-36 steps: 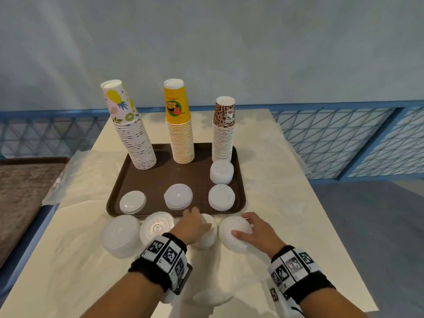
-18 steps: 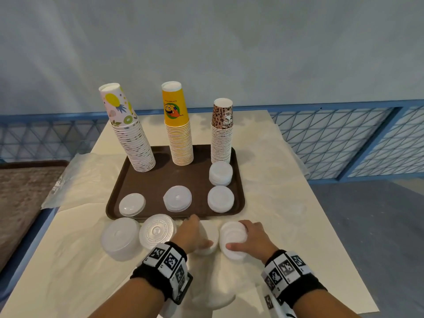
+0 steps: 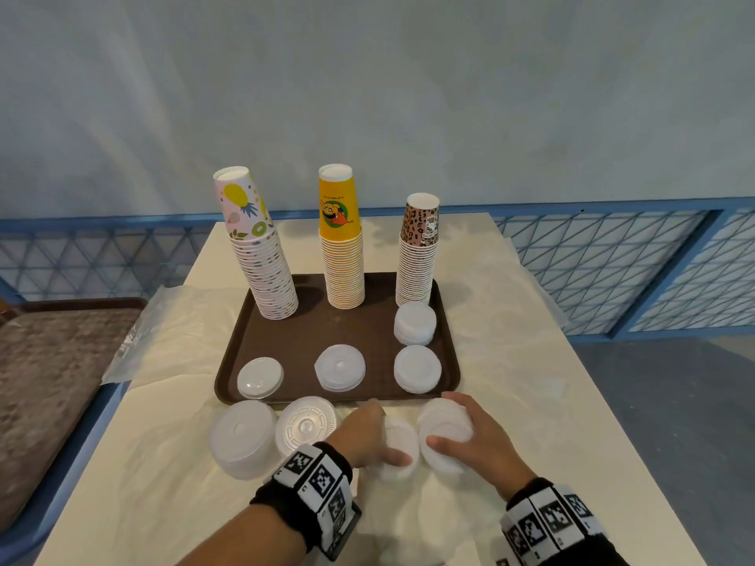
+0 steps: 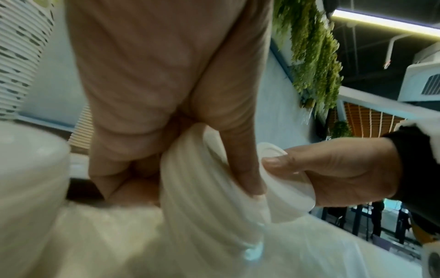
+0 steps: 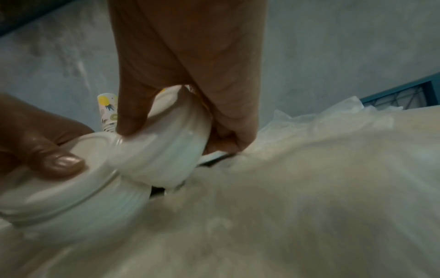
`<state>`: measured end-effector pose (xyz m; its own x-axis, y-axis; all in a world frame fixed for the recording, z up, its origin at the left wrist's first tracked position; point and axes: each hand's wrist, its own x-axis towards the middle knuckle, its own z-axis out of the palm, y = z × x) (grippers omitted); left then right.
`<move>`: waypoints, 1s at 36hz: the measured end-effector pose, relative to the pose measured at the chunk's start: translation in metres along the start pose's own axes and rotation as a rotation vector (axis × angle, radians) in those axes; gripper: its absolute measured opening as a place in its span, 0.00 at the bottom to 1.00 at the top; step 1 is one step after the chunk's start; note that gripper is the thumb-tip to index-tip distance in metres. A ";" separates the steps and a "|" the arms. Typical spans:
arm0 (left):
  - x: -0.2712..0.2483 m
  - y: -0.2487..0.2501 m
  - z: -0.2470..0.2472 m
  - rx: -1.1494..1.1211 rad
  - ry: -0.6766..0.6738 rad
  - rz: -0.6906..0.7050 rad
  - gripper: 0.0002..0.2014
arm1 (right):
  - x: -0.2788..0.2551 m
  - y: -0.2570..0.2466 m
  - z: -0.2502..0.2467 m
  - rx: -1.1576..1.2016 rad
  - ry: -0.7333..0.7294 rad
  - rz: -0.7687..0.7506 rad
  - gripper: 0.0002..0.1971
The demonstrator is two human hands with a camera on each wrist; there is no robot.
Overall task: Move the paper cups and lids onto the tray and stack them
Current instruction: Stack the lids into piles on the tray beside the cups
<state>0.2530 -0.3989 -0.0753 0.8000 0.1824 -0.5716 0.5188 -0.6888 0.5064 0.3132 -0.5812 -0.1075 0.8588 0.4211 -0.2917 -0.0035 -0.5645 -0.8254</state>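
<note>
Two short stacks of white lids, side by side on the counter (image 3: 592, 402), just in front of the near rim of the brown tray (image 3: 228, 377). Left hand (image 3: 361, 437) curled round the left lid stack (image 3: 398, 451), thumb across its near face, fingers behind. Right hand (image 3: 474, 439) curled round the right lid stack (image 3: 445, 433), thumb on the front, fingers over the back edge. Both stacks tipped up on edge, touching or nearly touching each other.

Likely very light, thin plastic, smooth and a little slippery; nested loosely, so apt to fan apart or slide if squeezed unevenly. Best held across the whole thickness, thumb on one face and fingers on the other, pressing the stack together rather than pinching one rim. Little risk of breaking, some risk of bending.

Round, white, shallow discs with a raised rim and ribbed edges where stacked. Crinkled thin plastic sheet under both stacks.

On the tray: three tall cup stacks at the back, patterned fruit cups (image 3: 261, 259), yellow cups (image 3: 341, 247) and leopard-print cups (image 3: 418, 255), plus four low piles of lids (image 3: 416, 367). Two larger clear lid stacks (image 3: 243, 437) on the counter, left of the hands.
</note>
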 end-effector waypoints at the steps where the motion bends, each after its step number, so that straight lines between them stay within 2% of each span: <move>1: 0.000 -0.001 -0.005 -0.027 -0.001 0.029 0.36 | -0.002 -0.005 -0.001 0.021 0.026 -0.016 0.33; 5: -0.002 -0.001 -0.038 -0.144 0.030 0.153 0.31 | -0.006 -0.029 -0.008 0.201 0.121 -0.084 0.29; 9: 0.002 -0.005 -0.085 -0.273 0.119 0.209 0.30 | -0.007 -0.052 -0.006 0.372 0.167 -0.135 0.34; 14: 0.023 -0.047 -0.145 -0.386 0.280 0.131 0.28 | -0.008 -0.076 0.011 0.442 0.152 -0.146 0.33; 16: 0.034 -0.073 -0.164 -0.452 0.335 0.088 0.29 | -0.008 -0.081 0.020 0.451 0.150 -0.138 0.28; 19: 0.057 -0.111 -0.182 -0.361 0.385 -0.015 0.27 | -0.007 -0.087 0.032 0.454 0.153 -0.115 0.26; 21: 0.070 -0.128 -0.187 -0.343 0.381 -0.108 0.28 | -0.006 -0.091 0.040 0.460 0.146 -0.100 0.33; 24: 0.085 -0.141 -0.190 -0.403 0.339 -0.165 0.26 | -0.006 -0.097 0.051 0.476 0.156 -0.071 0.43; 26: 0.094 -0.147 -0.189 -0.473 0.316 -0.175 0.24 | -0.007 -0.102 0.057 0.478 0.168 -0.043 0.39; 29: 0.108 -0.156 -0.189 -0.582 0.284 -0.172 0.25 | -0.008 -0.108 0.066 0.459 0.194 0.025 0.16; 30: 0.111 -0.159 -0.189 -0.592 0.276 -0.177 0.25 | -0.008 -0.111 0.068 0.443 0.205 0.039 0.13; 34: 0.126 -0.168 -0.192 -0.595 0.253 -0.164 0.27 | -0.012 -0.114 0.071 0.414 0.234 0.108 0.12; 35: 0.128 -0.168 -0.193 -0.578 0.248 -0.160 0.27 | -0.015 -0.113 0.070 0.397 0.209 0.109 0.17; 36: 0.129 -0.167 -0.193 -0.542 0.244 -0.156 0.27 | -0.017 -0.111 0.070 0.369 0.177 0.081 0.26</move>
<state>0.3276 -0.1247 -0.1085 0.7154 0.4514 -0.5334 0.6632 -0.1983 0.7217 0.2630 -0.4759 -0.0450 0.9230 0.2389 -0.3015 -0.2302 -0.2849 -0.9305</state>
